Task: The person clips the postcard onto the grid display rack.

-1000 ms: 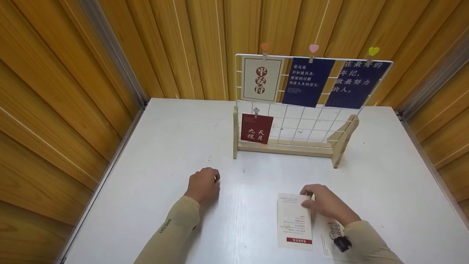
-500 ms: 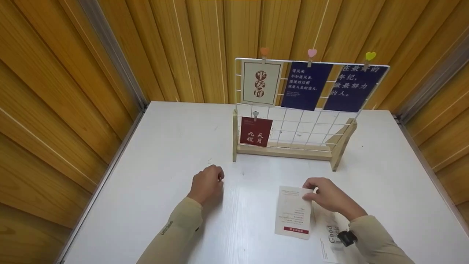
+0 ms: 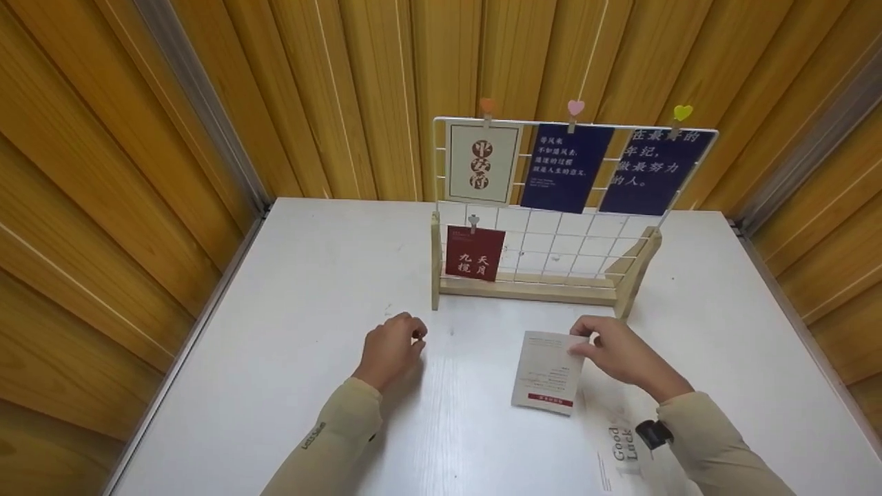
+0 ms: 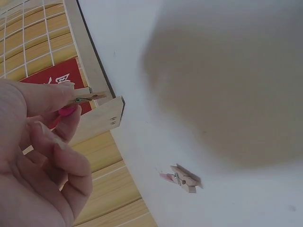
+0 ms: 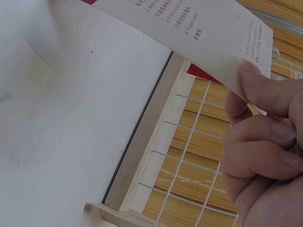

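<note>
My left hand (image 3: pixel 391 353) pinches a small wooden clothespin (image 4: pixel 90 98) between thumb and forefinger; a bit of bright pink shows beneath it in the left wrist view. The right hand (image 3: pixel 620 355) holds a white printed card (image 3: pixel 544 375) by its upper right corner, thumb on the near face. A red band runs along the card's lower edge, and it is held off the table. Ahead of both hands stands a white wire grid rack (image 3: pixel 527 295) on a wooden base. A red card (image 3: pixel 475 253) is clipped at the grid's lower left.
Three cards hang along the rack's top: a cream one (image 3: pixel 483 163) and two blue ones (image 3: pixel 567 169), under heart-topped clips. A loose clothespin (image 4: pixel 183 178) lies on the white table (image 3: pixel 331 275). A "Good Luck" card (image 3: pixel 617 444) lies by my right forearm.
My right hand has lifted the white card and carried it forward, toward the rack. The left hand has shifted slightly right. The head view has tilted a little.
</note>
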Available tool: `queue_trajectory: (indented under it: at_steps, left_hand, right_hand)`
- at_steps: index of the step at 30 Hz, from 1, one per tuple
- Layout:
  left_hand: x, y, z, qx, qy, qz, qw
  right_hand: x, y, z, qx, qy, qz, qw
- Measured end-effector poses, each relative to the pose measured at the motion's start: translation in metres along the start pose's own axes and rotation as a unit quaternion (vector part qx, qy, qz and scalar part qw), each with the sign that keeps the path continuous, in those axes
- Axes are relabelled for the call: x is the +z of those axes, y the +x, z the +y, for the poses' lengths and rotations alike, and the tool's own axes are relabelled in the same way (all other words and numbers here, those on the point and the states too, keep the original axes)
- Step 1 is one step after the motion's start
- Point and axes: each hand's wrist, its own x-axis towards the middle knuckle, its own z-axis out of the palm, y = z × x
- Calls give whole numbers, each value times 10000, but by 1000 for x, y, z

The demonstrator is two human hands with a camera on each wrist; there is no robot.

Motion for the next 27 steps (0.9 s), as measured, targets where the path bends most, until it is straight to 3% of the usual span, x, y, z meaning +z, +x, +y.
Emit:
queue_trajectory:
  at_steps: [10,18,27]
  left_hand:
    - [-1,6,9,309,-77,199,9993]
    - [-2,9,17,1014,27,592,9931]
    - [-8,20,31,1293,-14,755,9887]
  right_hand:
    - [-10,4,-7,32,-177,288,9994]
    - [-13,8,-6,-355,-372,756,9958]
    - [-20,24,-10,-400,-361,1214,9911]
